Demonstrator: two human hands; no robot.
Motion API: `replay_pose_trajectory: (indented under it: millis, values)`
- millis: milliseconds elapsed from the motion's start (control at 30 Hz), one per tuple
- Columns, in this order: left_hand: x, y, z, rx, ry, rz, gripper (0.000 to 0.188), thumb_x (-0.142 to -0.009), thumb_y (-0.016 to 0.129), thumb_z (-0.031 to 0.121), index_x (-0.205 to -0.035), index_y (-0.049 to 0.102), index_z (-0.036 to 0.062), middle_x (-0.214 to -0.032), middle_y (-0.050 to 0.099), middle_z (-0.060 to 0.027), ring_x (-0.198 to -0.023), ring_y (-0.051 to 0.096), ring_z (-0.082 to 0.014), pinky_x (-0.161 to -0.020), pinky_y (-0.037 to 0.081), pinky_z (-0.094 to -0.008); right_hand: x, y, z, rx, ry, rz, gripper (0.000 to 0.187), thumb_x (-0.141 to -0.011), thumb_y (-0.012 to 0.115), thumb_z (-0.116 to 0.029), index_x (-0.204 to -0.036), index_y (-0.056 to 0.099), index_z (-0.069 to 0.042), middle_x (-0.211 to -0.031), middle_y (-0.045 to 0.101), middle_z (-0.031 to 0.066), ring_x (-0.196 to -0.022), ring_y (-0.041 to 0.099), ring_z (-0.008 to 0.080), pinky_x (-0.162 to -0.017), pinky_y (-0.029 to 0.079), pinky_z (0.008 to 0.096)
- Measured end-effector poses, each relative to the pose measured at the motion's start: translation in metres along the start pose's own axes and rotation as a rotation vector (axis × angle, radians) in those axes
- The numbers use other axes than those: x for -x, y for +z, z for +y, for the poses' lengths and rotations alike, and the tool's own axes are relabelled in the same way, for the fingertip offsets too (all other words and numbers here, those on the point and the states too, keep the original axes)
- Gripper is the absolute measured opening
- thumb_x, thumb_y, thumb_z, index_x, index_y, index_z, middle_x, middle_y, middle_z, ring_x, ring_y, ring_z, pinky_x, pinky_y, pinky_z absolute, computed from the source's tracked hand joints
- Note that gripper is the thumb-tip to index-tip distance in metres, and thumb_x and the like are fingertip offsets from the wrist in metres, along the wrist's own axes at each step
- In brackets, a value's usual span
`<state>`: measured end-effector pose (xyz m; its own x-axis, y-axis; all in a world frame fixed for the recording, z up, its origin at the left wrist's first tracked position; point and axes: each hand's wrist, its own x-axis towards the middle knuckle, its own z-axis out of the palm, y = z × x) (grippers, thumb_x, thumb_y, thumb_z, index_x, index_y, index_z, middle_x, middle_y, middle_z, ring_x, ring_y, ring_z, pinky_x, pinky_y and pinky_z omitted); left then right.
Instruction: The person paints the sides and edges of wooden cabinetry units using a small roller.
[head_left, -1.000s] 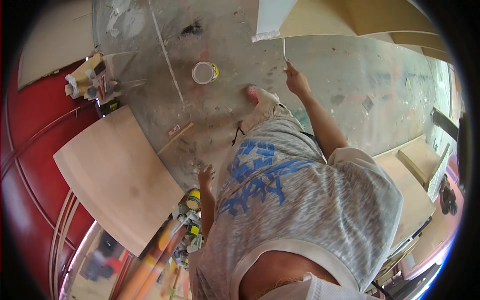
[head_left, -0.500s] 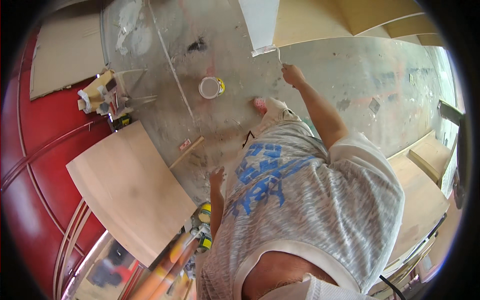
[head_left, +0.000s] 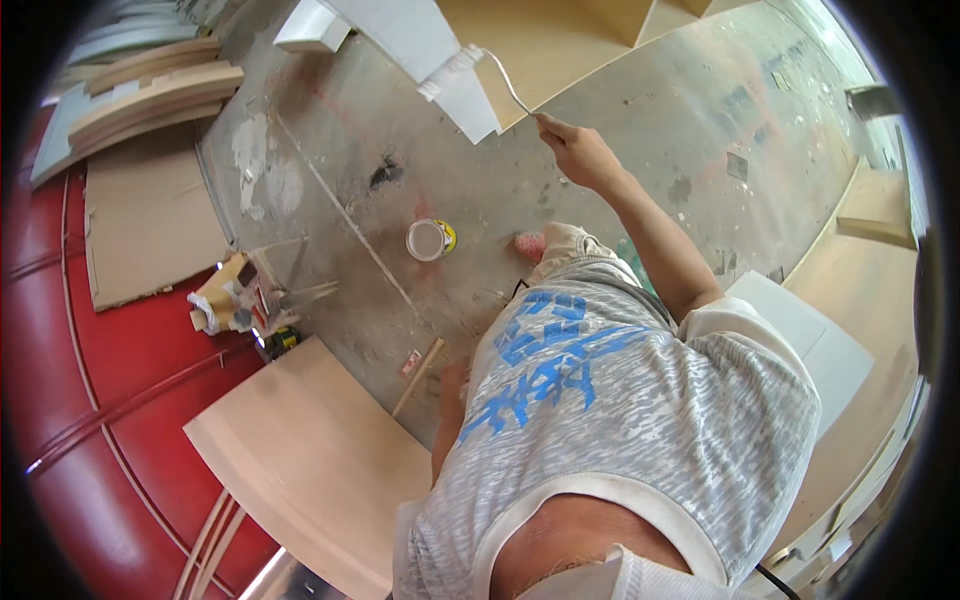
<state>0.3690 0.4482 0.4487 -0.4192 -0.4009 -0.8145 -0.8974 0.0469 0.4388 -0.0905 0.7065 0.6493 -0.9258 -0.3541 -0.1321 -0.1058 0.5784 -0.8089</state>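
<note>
My right hand [head_left: 578,152] is closed around the handle of a paint roller [head_left: 452,72], its arm reaching forward. The roller's white, fuzzy sleeve rests on a long white-painted board [head_left: 405,38], a little in from the board's near end. A thin bent wire joins the sleeve to the grip, which my fingers mostly cover. My left hand [head_left: 455,378] hangs low beside my shirt, its fingers indistinct and partly hidden. An open paint bucket [head_left: 430,240] with pale paint and a yellow side stands on the floor, ahead of my feet.
Tan boards [head_left: 560,50] adjoin the white one. A large curved wooden panel [head_left: 310,450] lies at left, near a red wall [head_left: 60,350] and a cluttered stand [head_left: 240,295]. Curved pieces [head_left: 150,100] are stacked far left. Wooden panels [head_left: 860,290] stand at right.
The roller has moved from the white board's near end farther up it. My left hand has dropped closer to my side. The view has shifted, showing more at the far left.
</note>
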Motion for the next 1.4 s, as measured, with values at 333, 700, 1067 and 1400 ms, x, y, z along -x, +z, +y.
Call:
replay_pose_trajectory:
  millis: [333, 700, 1067, 1400]
  values:
    - [-0.085, -0.015, -0.026, 0.484, -0.054, -0.029, 0.021, -0.085, 0.065, 0.024, -0.092, 0.063, 0.0043, -0.073, 0.061, -0.0044, -0.062, 0.059, -0.0157, -0.055, 0.047, -0.0307, 0.003, -0.026, -0.078, -0.163, -0.313, 0.223, 0.035, -0.095, 0.054, -0.017, -0.130, 0.054, -0.010, -0.114, 0.064, 0.0177, -0.102, 0.064, 0.0311, -0.089, 0.047, 0.0333]
    - [-0.046, 0.012, -0.043, 0.025, 0.078, -0.102, 0.032, -0.085, 0.065, 0.031, -0.101, 0.064, 0.0028, -0.076, 0.063, -0.0082, -0.066, 0.061, -0.0175, -0.058, 0.050, -0.0326, -0.047, -0.072, -0.210, -0.237, -0.840, 0.559, 0.039, -0.090, 0.058, -0.007, -0.129, 0.053, -0.010, -0.095, 0.066, 0.0194, -0.085, 0.064, 0.0354, -0.073, 0.051, 0.0374]
    - [-0.068, 0.035, -0.019, 0.041, 0.104, -0.076, 0.034, -0.085, 0.064, 0.032, -0.103, 0.064, 0.0027, -0.077, 0.064, -0.0083, -0.067, 0.061, -0.0180, -0.059, 0.050, -0.0332, -0.041, -0.008, -0.147, -0.025, -0.735, 0.511, 0.044, -0.089, 0.057, -0.010, -0.133, 0.050, -0.017, -0.079, 0.061, 0.0173, -0.071, 0.061, 0.0364, -0.063, 0.049, 0.0447]
    - [-0.062, 0.020, -0.026, 0.020, 0.096, -0.054, 0.037, -0.085, 0.064, 0.033, -0.105, 0.064, 0.0027, -0.078, 0.064, -0.0084, -0.069, 0.061, -0.0185, -0.060, 0.050, -0.0337, -0.021, 0.060, -0.037, 0.044, -0.581, 0.413, 0.045, -0.091, 0.059, -0.015, -0.134, 0.050, -0.021, -0.079, 0.060, 0.0179, -0.069, 0.060, 0.0363, -0.061, 0.048, 0.0456]
